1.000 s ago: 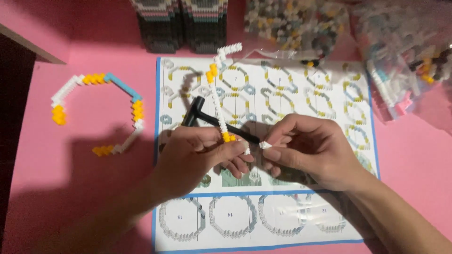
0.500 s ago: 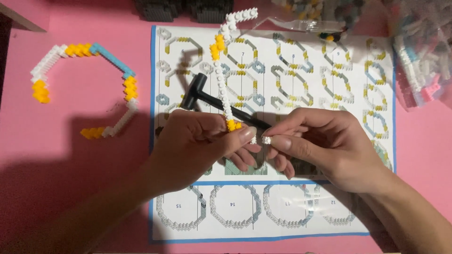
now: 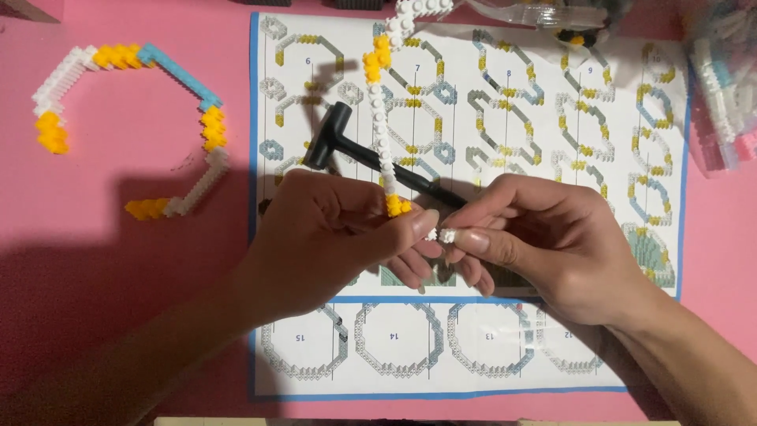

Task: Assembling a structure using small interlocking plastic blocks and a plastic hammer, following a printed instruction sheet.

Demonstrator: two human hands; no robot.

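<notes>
My left hand (image 3: 335, 233) pinches the lower, yellow end of a long strip of tiny white and yellow bricks (image 3: 382, 118) that rises away from me over the instruction sheet (image 3: 552, 118). My right hand (image 3: 544, 237) holds a very small white brick (image 3: 447, 235) between thumb and forefinger, right beside the strip's lower end. A small black hammer (image 3: 335, 136) lies on the sheet just behind my hands, its handle running under them.
A curved open ring of white, yellow and blue bricks (image 3: 134, 118) lies on the pink table (image 3: 118, 260) at the left. Clear bags of loose bricks (image 3: 721, 87) sit at the right edge and along the top.
The view has shifted so everything sits higher in the picture. My hands stay together with the strip and the small white brick, hardly moving relative to each other.
</notes>
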